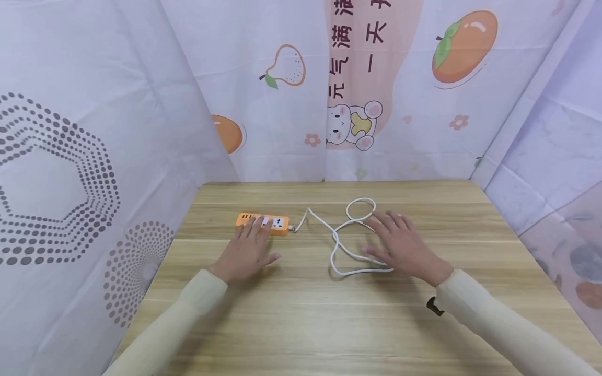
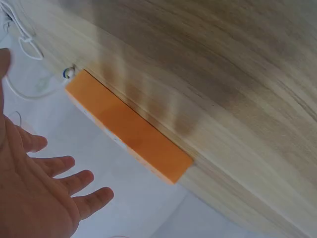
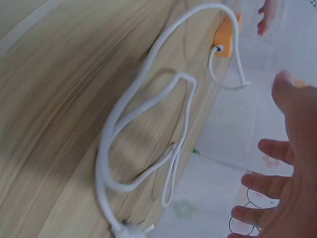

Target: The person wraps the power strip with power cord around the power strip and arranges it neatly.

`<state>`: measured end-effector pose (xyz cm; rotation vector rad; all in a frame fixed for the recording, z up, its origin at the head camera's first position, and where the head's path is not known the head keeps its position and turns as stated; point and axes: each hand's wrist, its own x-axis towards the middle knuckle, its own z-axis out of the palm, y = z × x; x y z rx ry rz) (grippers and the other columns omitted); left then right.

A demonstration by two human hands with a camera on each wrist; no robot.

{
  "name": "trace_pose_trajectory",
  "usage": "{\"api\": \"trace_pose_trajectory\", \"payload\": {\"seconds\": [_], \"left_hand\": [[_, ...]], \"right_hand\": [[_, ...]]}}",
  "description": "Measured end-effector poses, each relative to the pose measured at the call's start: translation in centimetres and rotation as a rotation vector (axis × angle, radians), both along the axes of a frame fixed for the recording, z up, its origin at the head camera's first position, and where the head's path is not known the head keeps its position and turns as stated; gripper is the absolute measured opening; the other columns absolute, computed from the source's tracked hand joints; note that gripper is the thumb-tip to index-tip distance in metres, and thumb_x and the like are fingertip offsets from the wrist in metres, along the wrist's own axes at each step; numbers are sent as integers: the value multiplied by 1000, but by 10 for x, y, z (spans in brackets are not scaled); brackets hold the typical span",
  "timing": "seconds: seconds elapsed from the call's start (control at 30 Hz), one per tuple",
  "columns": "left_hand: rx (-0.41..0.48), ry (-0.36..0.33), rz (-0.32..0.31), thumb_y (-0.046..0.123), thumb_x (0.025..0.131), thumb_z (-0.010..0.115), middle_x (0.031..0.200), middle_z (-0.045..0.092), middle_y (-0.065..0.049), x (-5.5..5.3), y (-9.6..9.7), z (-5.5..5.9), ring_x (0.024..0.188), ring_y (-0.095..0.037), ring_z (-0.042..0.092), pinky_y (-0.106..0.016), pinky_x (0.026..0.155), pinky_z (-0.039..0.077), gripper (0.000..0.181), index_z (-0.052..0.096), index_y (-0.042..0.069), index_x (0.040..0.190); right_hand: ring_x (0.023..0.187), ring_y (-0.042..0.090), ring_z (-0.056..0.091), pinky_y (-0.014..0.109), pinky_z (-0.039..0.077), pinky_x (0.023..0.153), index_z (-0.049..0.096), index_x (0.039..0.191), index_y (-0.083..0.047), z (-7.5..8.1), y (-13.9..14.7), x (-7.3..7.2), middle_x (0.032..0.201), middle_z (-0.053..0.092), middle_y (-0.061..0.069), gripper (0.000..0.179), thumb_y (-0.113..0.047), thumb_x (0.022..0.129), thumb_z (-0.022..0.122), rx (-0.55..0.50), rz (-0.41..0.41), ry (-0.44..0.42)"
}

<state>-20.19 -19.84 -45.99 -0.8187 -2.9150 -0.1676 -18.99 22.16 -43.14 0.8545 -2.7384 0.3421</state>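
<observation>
An orange power strip [image 1: 282, 230] with white socket faces lies toward the back left of the wooden table. Over it hovers my left hand [image 1: 245, 255], fingers spread; the left wrist view shows a gap between the fingers and the strip's orange side [image 2: 130, 130]. From the strip's right end a white cord [image 1: 335, 245] runs across the table in loose loops. My right hand [image 1: 408, 248] is held above the cord's right side, fingers extended and holding nothing. In the right wrist view, the cord ends in a white plug [image 3: 130, 230], which the right hand hides in the head view.
The wooden table [image 1: 301, 324] reaches back to a printed curtain [image 1: 291, 115]. More fabric hangs at the left [image 1: 136, 130] and the right [image 1: 555, 183]. A dark band [image 1: 435, 306] shows at the right sleeve.
</observation>
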Motion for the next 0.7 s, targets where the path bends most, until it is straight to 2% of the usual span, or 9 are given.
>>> {"api": "trace_pose_trajectory", "payload": {"seconds": [0.2,0.27,0.4,0.47,0.7], "left_hand": [[-45,54,-1,41,100,66,155,35,-34,-16,-10,-8,143,-53,34,-67,110,33,80,30,-3,157],[-54,41,14,40,101,64,156,34,-33,-22,-12,-12,143,-53,33,-67,111,31,78,30,-4,156],[-27,-40,69,39,103,60,158,31,-31,-34,-14,-15,146,-51,27,-66,115,24,76,27,-4,158],[-27,-58,86,39,104,59,158,31,-30,-41,-14,-16,146,-50,28,-66,116,23,75,28,-3,158],[-102,-28,79,42,104,60,147,47,-26,-63,-17,-20,137,-46,42,-65,108,35,67,39,0,151]], "right_hand": [[121,39,57,61,38,102,65,132,-8,7,-20,-4,124,69,15,46,-40,100,67,-91,-3,10],[116,39,61,60,40,101,67,129,-6,8,-26,-6,120,71,15,43,-39,101,66,-110,-2,-3],[111,39,64,58,43,97,70,123,-6,7,-39,-11,118,73,14,35,-34,103,64,-127,0,-27],[110,37,65,57,46,93,71,121,-7,6,-45,-13,116,74,12,32,-32,102,65,-133,0,-33],[102,33,64,54,45,89,73,117,-7,4,-66,-18,105,76,5,29,-31,102,67,-155,7,-56]]}}
